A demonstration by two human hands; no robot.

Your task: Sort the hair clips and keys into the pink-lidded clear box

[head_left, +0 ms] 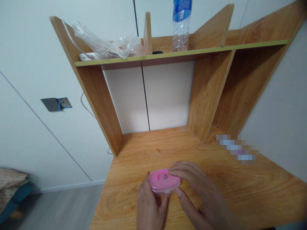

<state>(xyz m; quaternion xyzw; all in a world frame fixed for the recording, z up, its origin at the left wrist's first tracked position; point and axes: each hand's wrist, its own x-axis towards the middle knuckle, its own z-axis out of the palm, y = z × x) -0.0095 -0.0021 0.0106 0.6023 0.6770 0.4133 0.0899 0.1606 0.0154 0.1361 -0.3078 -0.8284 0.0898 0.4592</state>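
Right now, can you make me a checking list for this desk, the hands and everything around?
Surface: brown wood-grain desk; a pixelated patch at right, unreadable.
Job's things: pink oval plastic box, between both hands.
Clutter: crumpled clear plastic bag and upright clear plastic bottle with blue label, both on the yellow-green-edged wooden shelf.
Hands: left hand holds the box's left end; right hand has fingers on its right side.
Cables: white cable at the shelf's left end.
Surroundings: white panelled wall, grey floor.
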